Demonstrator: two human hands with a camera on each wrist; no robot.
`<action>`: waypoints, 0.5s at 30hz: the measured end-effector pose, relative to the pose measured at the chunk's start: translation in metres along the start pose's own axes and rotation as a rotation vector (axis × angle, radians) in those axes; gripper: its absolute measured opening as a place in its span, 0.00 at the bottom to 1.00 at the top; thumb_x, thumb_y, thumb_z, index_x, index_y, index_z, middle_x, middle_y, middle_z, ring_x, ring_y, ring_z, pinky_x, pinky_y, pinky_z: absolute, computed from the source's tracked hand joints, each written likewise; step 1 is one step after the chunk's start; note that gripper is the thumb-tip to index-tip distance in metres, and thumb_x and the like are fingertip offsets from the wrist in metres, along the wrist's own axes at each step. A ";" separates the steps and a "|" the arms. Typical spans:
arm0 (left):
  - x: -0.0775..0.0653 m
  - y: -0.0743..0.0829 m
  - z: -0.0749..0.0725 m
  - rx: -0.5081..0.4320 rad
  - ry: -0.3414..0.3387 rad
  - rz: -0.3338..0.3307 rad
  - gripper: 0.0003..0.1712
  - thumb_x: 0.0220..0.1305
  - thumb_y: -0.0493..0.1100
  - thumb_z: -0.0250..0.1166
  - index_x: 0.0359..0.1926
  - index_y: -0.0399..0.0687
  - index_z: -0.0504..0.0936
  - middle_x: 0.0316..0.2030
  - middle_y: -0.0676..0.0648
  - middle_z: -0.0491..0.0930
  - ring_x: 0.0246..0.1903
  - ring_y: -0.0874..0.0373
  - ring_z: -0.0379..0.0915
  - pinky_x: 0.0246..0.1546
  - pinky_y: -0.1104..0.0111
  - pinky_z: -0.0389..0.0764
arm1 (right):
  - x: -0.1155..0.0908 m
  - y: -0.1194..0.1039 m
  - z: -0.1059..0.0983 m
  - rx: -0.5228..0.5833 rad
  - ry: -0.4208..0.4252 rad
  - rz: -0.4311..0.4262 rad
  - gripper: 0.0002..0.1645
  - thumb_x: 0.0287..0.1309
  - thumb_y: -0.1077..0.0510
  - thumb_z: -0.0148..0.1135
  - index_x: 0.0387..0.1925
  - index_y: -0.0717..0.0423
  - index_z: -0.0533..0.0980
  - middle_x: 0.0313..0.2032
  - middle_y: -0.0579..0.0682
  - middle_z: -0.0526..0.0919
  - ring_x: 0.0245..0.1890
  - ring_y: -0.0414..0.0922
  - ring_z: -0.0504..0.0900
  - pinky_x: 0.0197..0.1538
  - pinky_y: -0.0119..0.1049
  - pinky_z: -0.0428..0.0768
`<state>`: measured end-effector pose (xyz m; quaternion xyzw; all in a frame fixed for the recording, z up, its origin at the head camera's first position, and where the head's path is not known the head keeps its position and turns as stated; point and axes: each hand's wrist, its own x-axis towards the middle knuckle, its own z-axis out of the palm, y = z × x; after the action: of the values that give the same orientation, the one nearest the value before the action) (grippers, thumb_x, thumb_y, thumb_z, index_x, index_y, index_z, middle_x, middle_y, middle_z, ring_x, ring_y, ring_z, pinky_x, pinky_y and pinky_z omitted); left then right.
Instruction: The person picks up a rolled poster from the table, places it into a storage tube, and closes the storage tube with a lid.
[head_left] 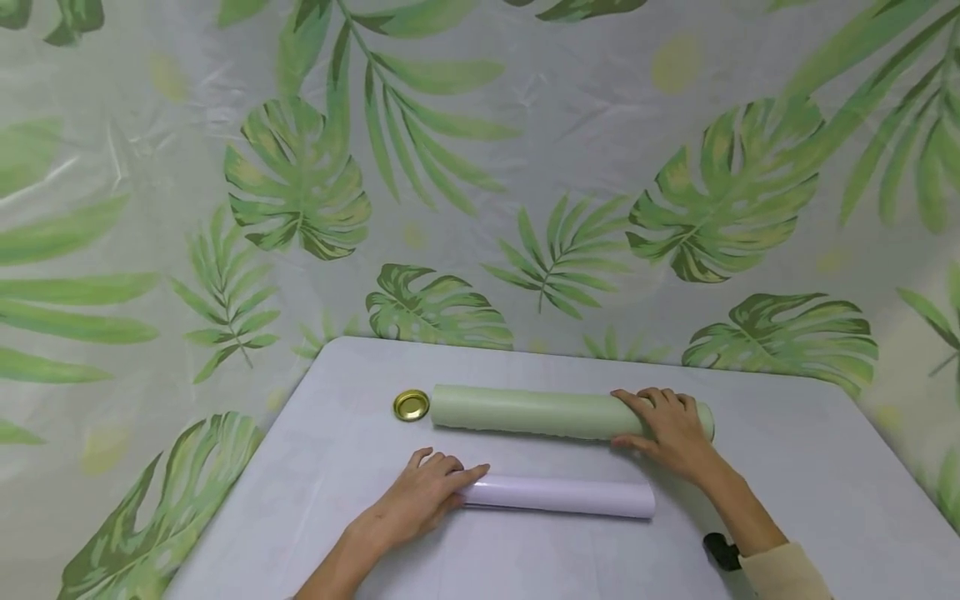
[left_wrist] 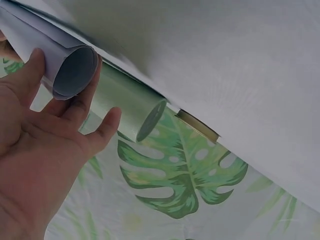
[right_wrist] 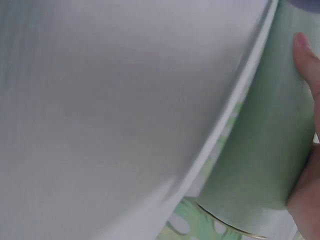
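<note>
A pale green roll, like rolled sheet or paper, lies across the far part of the table. My right hand grips it near its right end, fingers over the top and thumb on the near side. In the right wrist view the thumb lies along the green roll. Nearer to me is a thinner white roll. My left hand holds its left end; the left wrist view shows thumb and fingers on opposite sides of the hollow white roll.
A small round gold lid or dish sits just left of the green roll's end. The white-covered table meets a leaf-patterned sheet at its far edge. A black object shows beside the right sleeve.
</note>
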<state>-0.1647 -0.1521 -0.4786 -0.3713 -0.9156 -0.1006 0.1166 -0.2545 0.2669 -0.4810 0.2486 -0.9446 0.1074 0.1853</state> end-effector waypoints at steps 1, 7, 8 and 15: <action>0.000 -0.001 0.000 -0.007 0.002 -0.002 0.29 0.68 0.43 0.69 0.69 0.57 0.78 0.44 0.53 0.84 0.47 0.57 0.80 0.62 0.45 0.75 | -0.001 0.001 0.000 -0.007 0.034 -0.013 0.46 0.50 0.39 0.77 0.70 0.43 0.73 0.53 0.59 0.81 0.55 0.63 0.78 0.58 0.67 0.68; -0.001 -0.008 -0.004 -0.076 0.007 -0.031 0.27 0.69 0.41 0.68 0.68 0.57 0.79 0.44 0.53 0.83 0.47 0.59 0.80 0.62 0.47 0.74 | -0.005 0.005 -0.010 -0.047 0.159 -0.053 0.47 0.44 0.41 0.79 0.68 0.42 0.75 0.51 0.58 0.81 0.52 0.62 0.78 0.56 0.66 0.68; -0.002 -0.009 -0.005 -0.085 0.008 -0.036 0.27 0.69 0.40 0.68 0.68 0.57 0.79 0.44 0.53 0.83 0.47 0.59 0.80 0.62 0.47 0.74 | -0.007 0.007 -0.012 -0.051 0.167 -0.051 0.47 0.44 0.41 0.79 0.68 0.42 0.74 0.51 0.58 0.81 0.52 0.62 0.78 0.56 0.66 0.68; -0.009 -0.024 -0.017 -0.149 0.032 -0.097 0.27 0.71 0.39 0.66 0.69 0.56 0.79 0.43 0.54 0.82 0.46 0.61 0.78 0.61 0.47 0.73 | -0.024 0.022 -0.032 -0.071 0.210 -0.007 0.49 0.42 0.39 0.79 0.68 0.41 0.74 0.52 0.60 0.82 0.53 0.64 0.78 0.53 0.67 0.68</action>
<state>-0.1729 -0.1799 -0.4670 -0.3326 -0.9205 -0.1800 0.0984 -0.2371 0.3056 -0.4643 0.2325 -0.9223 0.0988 0.2925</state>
